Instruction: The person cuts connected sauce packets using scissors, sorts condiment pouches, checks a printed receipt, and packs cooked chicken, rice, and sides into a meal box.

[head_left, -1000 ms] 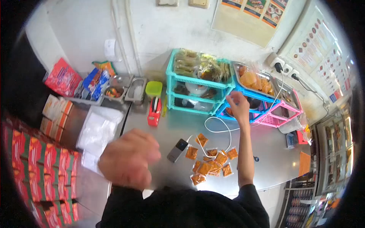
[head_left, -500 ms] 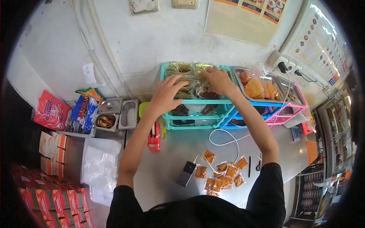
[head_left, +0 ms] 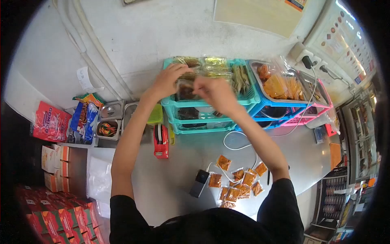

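My left hand [head_left: 167,83] reaches over the left side of the upper teal basket [head_left: 252,95], its fingers stretched out and slightly bent over the packets. Beside it lies a clear plastic packet with dark brown contents [head_left: 186,91]. My right hand [head_left: 217,93], partly smeared by motion, has its fingers curled together at the right edge of this packet. Clear packets with yellow-green contents [head_left: 215,63] fill the back of the basket, and greenish packets [head_left: 240,79] stand along its right side.
Orange sauce sachets [head_left: 237,191] lie near a phone [head_left: 199,184] on the metal table [head_left: 178,171]. A red tape dispenser [head_left: 161,141] stands before the baskets. At right, a metal tray [head_left: 256,67] holds orange packets. A white cable [head_left: 227,142] crosses the table.
My right hand has moved left and toward me, its fingers curling together at the dark packet. My left hand has shifted left. The view has tilted down a little.
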Motion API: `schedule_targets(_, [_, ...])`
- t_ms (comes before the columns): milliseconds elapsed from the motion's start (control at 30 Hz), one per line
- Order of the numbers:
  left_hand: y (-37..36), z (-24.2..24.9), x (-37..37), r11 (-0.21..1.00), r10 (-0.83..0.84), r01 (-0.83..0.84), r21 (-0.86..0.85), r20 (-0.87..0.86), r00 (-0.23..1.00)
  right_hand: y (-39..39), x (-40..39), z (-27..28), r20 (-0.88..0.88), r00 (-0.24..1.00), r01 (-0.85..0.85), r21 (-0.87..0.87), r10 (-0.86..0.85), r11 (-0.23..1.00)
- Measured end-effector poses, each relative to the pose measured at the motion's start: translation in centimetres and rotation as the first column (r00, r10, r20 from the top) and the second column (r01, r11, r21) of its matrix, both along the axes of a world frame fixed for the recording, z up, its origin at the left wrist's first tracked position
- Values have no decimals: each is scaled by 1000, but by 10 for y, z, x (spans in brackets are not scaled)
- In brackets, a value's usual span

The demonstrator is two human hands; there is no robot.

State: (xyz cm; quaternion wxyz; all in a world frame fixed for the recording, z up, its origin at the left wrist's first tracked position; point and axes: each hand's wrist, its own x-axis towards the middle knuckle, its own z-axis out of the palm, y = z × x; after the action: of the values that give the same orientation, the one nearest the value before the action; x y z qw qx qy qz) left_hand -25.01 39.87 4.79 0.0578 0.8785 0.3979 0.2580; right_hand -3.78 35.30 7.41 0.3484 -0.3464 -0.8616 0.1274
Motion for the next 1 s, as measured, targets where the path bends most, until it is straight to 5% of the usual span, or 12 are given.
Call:
schedule_targets(167, [2, 23, -11, 916, -27, 108, -386, 211, 977, 10, -29, -31, -2, 1000, -28, -73, 28, 997])
schedule_targets(200, [-2, 30, -10, 867, 12, 123, -484, 266, 964, 10, -28, -22, 113, 993, -6, -154, 23, 988])
schedule_targets(300, [-24, 34, -4, 975, -51, 78, -208, 132, 990, 21, -5, -13, 23, 940, -323, -267, 341, 908])
schedule_targets(333, [-25, 30, -5, 987, -16, 24, -160, 50, 999, 19, 8, 10, -2, 949, -282, -452, 315, 846])
schedule_targets(433, [-32, 12, -5, 992, 109, -115, -47, -118, 987, 50, 42, 11, 248, 969, 14, -117, 16, 993])
schedule_targets(500, [-34, 16, 2, 987, 161, -162, 6, -158, 974, 54, 49, 16, 436, 843, 266, 171, -315, 949])
schedule_targets(533, [-33, 20, 6, 988, 152, -154, -4, -110, 982, 63, 48, 9, 631, 717, 342, 51, -296, 938])
schedule_targets(700, [-6, 40, 30, 996, 54, -60, 72, 80, 995, 54, 53, -8, 582, 778, 172, 164, -236, 971])
schedule_targets(800, [39, 33, 53, 998, 23, -19, -58, 70, 997, 59, 59, -16, 528, 822, 114, 216, -214, 970])
schedule_targets(1000, [93, 21, 92, 980, 128, -163, -110, -275, 953, 61, 56, -12, 585, 787, 121, 166, -197, 979])
